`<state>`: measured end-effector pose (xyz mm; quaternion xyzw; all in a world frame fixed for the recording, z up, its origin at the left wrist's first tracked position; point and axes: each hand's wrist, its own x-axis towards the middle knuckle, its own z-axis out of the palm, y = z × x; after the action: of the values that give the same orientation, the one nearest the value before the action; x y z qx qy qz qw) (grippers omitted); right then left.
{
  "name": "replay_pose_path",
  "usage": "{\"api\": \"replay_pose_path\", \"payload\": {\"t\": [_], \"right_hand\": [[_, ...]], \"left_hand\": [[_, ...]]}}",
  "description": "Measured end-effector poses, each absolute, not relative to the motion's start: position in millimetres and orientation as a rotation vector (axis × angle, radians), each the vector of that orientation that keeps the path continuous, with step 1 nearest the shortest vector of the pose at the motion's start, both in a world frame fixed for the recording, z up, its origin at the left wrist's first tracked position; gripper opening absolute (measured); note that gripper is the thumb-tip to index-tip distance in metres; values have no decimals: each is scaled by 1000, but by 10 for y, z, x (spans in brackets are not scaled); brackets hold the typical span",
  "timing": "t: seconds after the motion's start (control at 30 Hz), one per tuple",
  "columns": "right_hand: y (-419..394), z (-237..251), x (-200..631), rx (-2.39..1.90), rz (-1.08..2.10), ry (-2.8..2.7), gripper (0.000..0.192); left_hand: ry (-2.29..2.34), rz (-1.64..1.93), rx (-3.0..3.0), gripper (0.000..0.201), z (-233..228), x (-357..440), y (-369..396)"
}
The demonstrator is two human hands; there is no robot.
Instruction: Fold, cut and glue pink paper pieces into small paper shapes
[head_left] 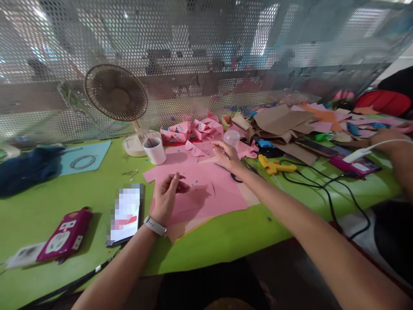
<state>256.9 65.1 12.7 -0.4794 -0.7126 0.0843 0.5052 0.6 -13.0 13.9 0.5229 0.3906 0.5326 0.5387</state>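
Observation:
My left hand (169, 191) hovers over the pink paper sheets (226, 200), fingers loosely curled and apart, with nothing visible in them. Farther forward, my right hand (227, 156) pinches a thin stick-like tool (222, 149); its exact kind is too small to tell. Just ahead of that hand lies a small folded pink paper piece with blue dots (194, 149). Behind it are several more dotted, folded pink pieces (180, 131). A clear plastic cup (232, 137) stands beside my right hand. Dark-handled scissors (236, 178) rest on the pink sheets below my right wrist.
A white mug (155, 153) and a fan (116, 92) stand at the back left. A phone (127, 215) and a magenta power strip (66, 234) lie left. Rightward are a yellow glue gun (275, 165), black cables, piled brown paper (284, 120) and another person's arm (390, 155).

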Motion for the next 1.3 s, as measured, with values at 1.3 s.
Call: {"api": "replay_pose_path", "payload": {"t": [1.3], "right_hand": [[-1066, -122, 2818, -1341, 215, -2596, 77]], "left_hand": [[927, -48, 2895, 70, 84, 24, -358]]}}
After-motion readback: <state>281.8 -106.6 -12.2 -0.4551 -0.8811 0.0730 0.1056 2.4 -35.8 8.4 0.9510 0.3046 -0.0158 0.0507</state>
